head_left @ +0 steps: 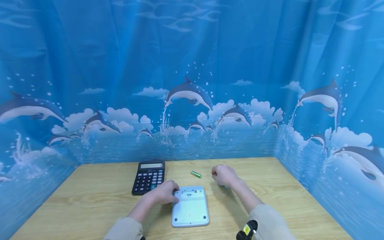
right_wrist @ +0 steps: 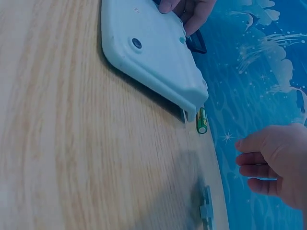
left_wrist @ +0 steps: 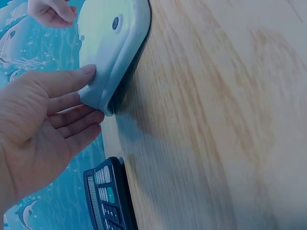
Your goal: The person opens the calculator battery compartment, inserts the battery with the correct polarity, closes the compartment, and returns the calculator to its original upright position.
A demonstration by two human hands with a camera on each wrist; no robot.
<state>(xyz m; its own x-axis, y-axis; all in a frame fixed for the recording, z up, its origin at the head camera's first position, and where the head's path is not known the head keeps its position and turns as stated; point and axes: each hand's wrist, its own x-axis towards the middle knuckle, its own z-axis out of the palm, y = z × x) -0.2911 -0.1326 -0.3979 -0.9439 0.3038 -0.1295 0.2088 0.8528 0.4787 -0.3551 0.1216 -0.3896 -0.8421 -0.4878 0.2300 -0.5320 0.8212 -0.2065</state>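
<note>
Head view has the left hand on the edge of a pale blue gadget, right? Is it actually gripping, or just leaning on it?

Gripping, I'd say. Left wrist view shows the thumb on top of the edge and the fingers tucked against the side and underneath, so it's a light pinch. The gadget sits just to the right of that hand, back side up, with dark rubber feet showing. There's an uncovered battery slot at the end farthest from the person. Can't tell if that end is lifted off the tabletop or just shaped thicker there.

OK, and the right hand? Looks like a fist from above lol.

Yeah, but check the right wrist view: fingers loosely bent, a gap between thumb and fingertips, nothing in its grasp. It hangs in the air over the tabletop, a bit apart from the gadget.

What's that little blue bit under it?

Small blue plastic piece, lying on the tabletop below the right hand. And the green battery is over to that hand's left, on its side, just past the gadget's far end.

And the black calculator?

Just beyond the left hand and off to its left, keys facing up. Farther out past both hands it's all blue dolphin curtain.
</note>
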